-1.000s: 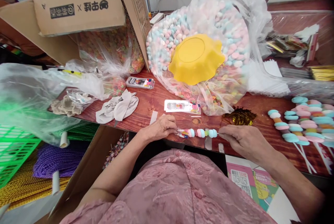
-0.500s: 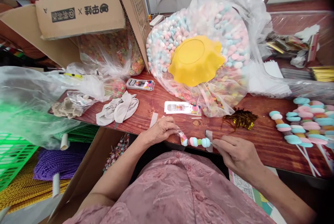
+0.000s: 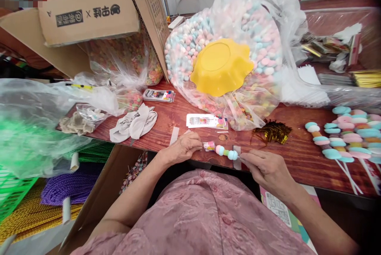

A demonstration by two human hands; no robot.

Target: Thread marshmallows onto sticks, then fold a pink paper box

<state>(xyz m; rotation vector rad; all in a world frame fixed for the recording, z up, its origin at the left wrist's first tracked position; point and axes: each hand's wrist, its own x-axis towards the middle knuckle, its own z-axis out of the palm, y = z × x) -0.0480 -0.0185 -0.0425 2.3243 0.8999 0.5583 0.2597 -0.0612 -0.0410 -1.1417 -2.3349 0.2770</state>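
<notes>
Near the table's front edge, my right hand [image 3: 268, 165] pinches the stick end of a marshmallow skewer [image 3: 226, 152] with pink, white, green and blue pieces. My left hand [image 3: 184, 147] has its fingertips closed on the end of a small clear bag with pink print [image 3: 209, 146]. The bag lies in line with the skewer, over its left end; how far the skewer reaches inside I cannot tell. Beyond the hands sits a stack of white printed sleeves [image 3: 205, 120]. A bundle of gold twist ties [image 3: 272, 131] lies past my right hand.
Finished-looking marshmallow skewers [image 3: 351, 134] lie at the right. A yellow scalloped bowl [image 3: 222, 66] rests upside down on a large bag of marshmallows [image 3: 264, 45]. A cardboard box [image 3: 95, 13], pale cloth [image 3: 133, 123] and green basket [image 3: 16, 195] are at the left.
The small printed bag has straightened out and now lines up with the skewer. Skewer and both hands have shifted slightly up and left, along with the whole view.
</notes>
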